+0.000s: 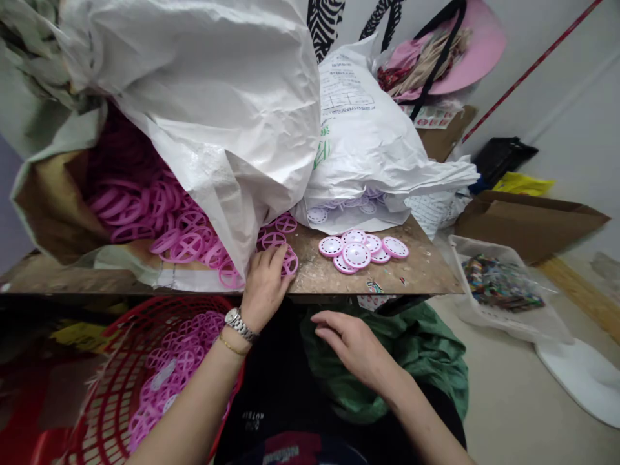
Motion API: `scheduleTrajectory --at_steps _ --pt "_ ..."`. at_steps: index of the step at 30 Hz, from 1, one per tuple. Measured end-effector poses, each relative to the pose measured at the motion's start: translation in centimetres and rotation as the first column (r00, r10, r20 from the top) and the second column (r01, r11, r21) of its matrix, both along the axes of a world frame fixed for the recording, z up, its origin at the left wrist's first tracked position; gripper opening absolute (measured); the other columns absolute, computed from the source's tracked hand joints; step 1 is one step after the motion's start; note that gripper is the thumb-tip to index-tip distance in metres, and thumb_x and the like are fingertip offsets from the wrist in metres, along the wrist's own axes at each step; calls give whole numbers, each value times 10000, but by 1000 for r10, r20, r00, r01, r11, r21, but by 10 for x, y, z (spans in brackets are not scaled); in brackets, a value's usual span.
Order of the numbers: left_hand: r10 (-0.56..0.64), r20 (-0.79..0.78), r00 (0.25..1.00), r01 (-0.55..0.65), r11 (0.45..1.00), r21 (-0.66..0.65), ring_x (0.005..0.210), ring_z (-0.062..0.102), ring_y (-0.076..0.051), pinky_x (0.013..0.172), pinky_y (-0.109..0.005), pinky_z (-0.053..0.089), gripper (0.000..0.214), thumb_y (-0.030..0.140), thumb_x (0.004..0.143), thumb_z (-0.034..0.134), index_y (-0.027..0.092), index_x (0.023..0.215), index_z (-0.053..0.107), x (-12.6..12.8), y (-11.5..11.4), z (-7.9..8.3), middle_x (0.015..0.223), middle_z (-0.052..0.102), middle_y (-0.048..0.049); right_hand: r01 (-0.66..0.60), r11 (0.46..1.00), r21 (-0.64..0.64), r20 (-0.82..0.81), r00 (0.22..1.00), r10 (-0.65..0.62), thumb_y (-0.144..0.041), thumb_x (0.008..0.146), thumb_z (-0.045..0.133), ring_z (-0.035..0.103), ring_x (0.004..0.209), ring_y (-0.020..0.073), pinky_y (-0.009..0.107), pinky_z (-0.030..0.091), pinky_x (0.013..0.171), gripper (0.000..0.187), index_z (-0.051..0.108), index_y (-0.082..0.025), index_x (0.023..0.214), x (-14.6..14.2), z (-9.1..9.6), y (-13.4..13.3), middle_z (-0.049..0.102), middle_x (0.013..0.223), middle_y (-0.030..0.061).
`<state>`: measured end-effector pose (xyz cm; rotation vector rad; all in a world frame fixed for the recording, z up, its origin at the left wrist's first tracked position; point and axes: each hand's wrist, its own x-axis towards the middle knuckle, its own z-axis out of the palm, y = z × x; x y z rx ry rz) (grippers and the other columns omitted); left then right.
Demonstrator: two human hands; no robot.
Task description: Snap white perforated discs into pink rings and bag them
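My left hand [264, 281], with a watch and a thin bracelet on the wrist, rests on pink spoked plastic wheels [285, 258] at the front edge of a worn board [421, 268]. Its fingers lie flat over them. More pink wheels [165, 219] spill from a large white sack [217, 103] on the left. My right hand [351, 345] hovers below the board edge over green cloth [426, 355], fingers loosely stretched and holding nothing. A small pile of pink-and-white discs [361, 252] sits on the board to the right of my left hand.
A red plastic basket [121, 381] at lower left holds several pink wheels. A second white sack [368, 142] with discs lies behind the pile. A clear bag of colourful bits [498, 284], cardboard [527, 223] and a white wall are on the right.
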<state>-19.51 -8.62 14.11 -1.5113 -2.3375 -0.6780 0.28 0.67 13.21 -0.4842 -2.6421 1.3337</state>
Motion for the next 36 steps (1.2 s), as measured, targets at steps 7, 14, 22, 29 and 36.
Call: scheduleTrajectory --at_steps 7,14,22,29,36 --pt "-239 98 966 226 966 126 1237 479 -276 1059 -470 387 579 276 900 551 208 1427 320 -12 12 -6 1355 504 -142 118 979 167 -301 952 -63 -189 921 497 641 982 204 356 498 904 250 629 -202 1133 -40 27 22 684 1071 76" --pt "-318 123 940 282 928 242 1264 469 -264 1071 -472 394 682 241 880 577 230 1464 225 -19 11 -13 1361 478 -146 160 921 355 -235 969 -78 -217 885 577 569 1117 263 414 468 946 416 514 -161 1292 -87 35 37 600 1209 141" --pt "-307 300 903 200 919 339 1283 452 -268 1087 -486 371 538 252 879 587 238 1379 390 -15 8 -6 1353 494 -124 214 976 46 -374 909 -182 -187 866 541 638 939 179 307 475 864 239 621 -183 1091 -111 31 42 692 1026 52" --pt "-483 852 202 -199 832 518 523 576 -87 405 -182 435 478 364 777 694 219 1203 533 -12 28 0 891 647 -18 140 988 65 -307 945 -113 -294 915 528 650 843 152 254 473 782 213 658 -202 1057 -115 47 60 714 944 18" --pt "-569 821 50 -370 753 544 501 574 -77 387 -145 426 434 318 689 776 177 1042 566 -15 36 -2 745 631 20 200 734 649 159 907 -389 -309 949 493 644 1032 261 317 454 857 286 708 -144 1043 -152 56 117 705 1071 156"
